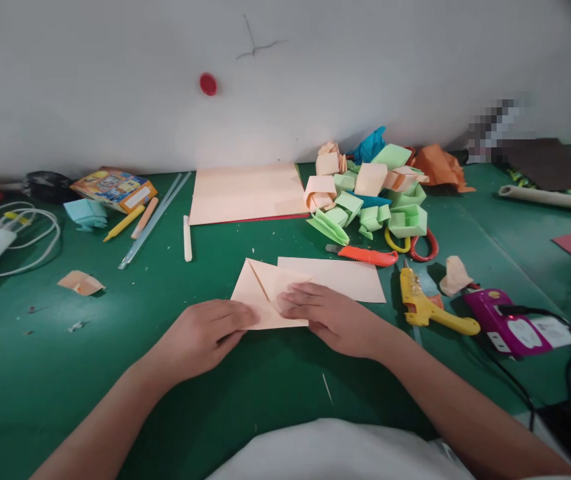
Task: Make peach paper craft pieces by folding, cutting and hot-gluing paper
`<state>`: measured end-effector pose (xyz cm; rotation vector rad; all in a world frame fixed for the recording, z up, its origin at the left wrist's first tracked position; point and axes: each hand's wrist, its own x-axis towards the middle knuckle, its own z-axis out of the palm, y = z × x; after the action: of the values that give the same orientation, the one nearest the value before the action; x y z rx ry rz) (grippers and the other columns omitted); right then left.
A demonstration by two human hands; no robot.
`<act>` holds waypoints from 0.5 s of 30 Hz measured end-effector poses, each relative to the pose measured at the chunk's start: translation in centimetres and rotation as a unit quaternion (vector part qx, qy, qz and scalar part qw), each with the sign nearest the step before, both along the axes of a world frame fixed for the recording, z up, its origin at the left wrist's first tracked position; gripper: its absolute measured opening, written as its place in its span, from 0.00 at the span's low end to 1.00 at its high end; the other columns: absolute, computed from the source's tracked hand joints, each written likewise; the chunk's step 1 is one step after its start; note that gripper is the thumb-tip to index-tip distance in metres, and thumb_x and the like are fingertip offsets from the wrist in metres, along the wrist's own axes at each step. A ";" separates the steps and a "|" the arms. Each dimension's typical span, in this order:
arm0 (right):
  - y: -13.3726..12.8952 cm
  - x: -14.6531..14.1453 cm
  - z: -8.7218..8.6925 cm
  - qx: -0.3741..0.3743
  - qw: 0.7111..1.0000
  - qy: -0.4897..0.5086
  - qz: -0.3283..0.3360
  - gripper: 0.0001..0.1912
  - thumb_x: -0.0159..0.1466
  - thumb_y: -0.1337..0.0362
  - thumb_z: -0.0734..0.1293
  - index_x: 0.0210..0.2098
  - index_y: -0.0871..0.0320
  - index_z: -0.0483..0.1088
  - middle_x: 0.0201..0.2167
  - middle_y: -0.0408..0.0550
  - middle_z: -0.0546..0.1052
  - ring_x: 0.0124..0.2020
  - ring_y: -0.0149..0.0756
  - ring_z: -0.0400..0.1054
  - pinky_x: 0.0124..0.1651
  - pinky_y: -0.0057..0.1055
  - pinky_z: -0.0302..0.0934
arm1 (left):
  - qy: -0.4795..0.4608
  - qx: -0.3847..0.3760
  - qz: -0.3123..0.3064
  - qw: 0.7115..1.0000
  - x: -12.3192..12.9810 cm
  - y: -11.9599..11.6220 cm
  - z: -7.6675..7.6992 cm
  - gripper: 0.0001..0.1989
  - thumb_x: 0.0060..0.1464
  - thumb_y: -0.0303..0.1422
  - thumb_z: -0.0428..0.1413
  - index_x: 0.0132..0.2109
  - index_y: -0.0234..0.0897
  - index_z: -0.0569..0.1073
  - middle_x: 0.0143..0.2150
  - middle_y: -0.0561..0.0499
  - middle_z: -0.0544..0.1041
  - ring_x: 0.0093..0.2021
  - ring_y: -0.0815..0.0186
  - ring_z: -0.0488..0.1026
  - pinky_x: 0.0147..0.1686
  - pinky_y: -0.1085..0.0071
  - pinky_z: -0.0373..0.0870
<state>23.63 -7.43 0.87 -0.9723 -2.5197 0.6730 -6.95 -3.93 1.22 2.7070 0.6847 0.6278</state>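
Note:
A folded sheet of peach paper lies on the green table, a diagonal flap edge running down its middle. My left hand is closed on the lower left corner, fingers over the top and thumb near the front edge. My right hand presses its fingers together on the right side of the sheet, thumb low by the edge, hiding that part. Behind it lies a flat peach sheet, partly covered. An orange box cutter rests just past that sheet.
Folded green and peach paper pieces are heaped behind. At right are a yellow glue gun, a purple power adapter with cables and scissors. A large peach sheet, glue sticks and a colourful box stand farther left.

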 end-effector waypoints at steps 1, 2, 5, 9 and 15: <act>0.0 0.1 0.2 0.000 1.000 0.002 -0.003 0.25 0.71 0.72 0.57 0.65 0.53 0.69 0.67 0.48 0.71 0.71 0.38 0.59 0.74 0.50 0.53 | -0.016 -0.005 0.011 1.000 -0.2 0.2 -0.1 0.13 0.67 0.27 0.53 0.52 0.43 0.80 0.48 0.50 0.85 0.47 0.65 0.83 0.49 0.69 0.80; -0.1 0.1 0.3 0.002 1.000 0.003 -0.004 0.24 0.72 0.70 0.58 0.64 0.53 0.70 0.67 0.48 0.71 0.71 0.39 0.59 0.74 0.50 0.53 | -0.026 -0.005 0.021 0.999 -0.2 0.3 -0.1 0.12 0.67 0.28 0.53 0.50 0.42 0.81 0.46 0.50 0.85 0.45 0.66 0.83 0.47 0.70 0.81; -0.6 -0.2 0.8 0.019 1.000 0.005 -0.025 0.15 0.71 0.62 0.64 0.56 0.54 0.76 0.63 0.51 0.75 0.66 0.44 0.64 0.69 0.51 0.59 | -0.030 0.018 0.031 0.999 0.5 0.1 -0.4 0.10 0.68 0.28 0.54 0.47 0.39 0.81 0.43 0.49 0.85 0.42 0.65 0.83 0.44 0.69 0.80; -1.1 -0.7 0.6 0.032 0.997 0.020 -0.068 0.10 0.72 0.61 0.64 0.41 0.55 0.78 0.47 0.51 0.82 0.48 0.43 0.72 0.54 0.46 0.66 | -0.031 0.041 0.023 0.998 1.6 -0.7 -0.5 0.12 0.68 0.27 0.52 0.51 0.39 0.80 0.42 0.49 0.85 0.40 0.64 0.82 0.43 0.67 0.81; -0.4 -0.1 -0.3 -0.061 0.974 0.068 -0.207 0.12 0.73 0.59 0.62 0.40 0.53 0.77 0.37 0.47 0.82 0.38 0.39 0.75 0.42 0.36 0.68 | -0.038 -0.061 0.103 0.992 1.0 -0.4 -0.6 0.13 0.70 0.36 0.52 0.52 0.42 0.81 0.45 0.50 0.85 0.42 0.65 0.83 0.43 0.71 0.81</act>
<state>23.51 -7.83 0.58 -1.3910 -2.0831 0.7361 -5.98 -4.33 0.65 2.5056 0.9593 0.7092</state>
